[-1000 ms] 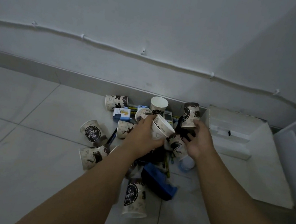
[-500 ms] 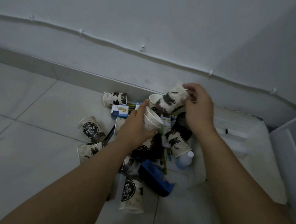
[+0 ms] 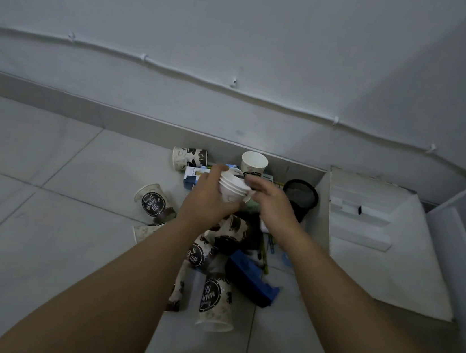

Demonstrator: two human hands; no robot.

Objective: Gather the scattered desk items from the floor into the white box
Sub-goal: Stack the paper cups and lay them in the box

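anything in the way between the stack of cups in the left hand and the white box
Only partly. The left hand holds the nested cups above the pile; the right hand sits directly between them and the white box. A black mesh cup lies by the box's near wall, low enough to pass over.

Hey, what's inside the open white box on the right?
Inside the open white box, only white stepped cardboard inserts with a small dark slot show. No cups or desk items are visible there; under the inserts is hidden.

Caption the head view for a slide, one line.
Left hand holds nested paper cups, right hand alongside, above scattered cups beside the white box.
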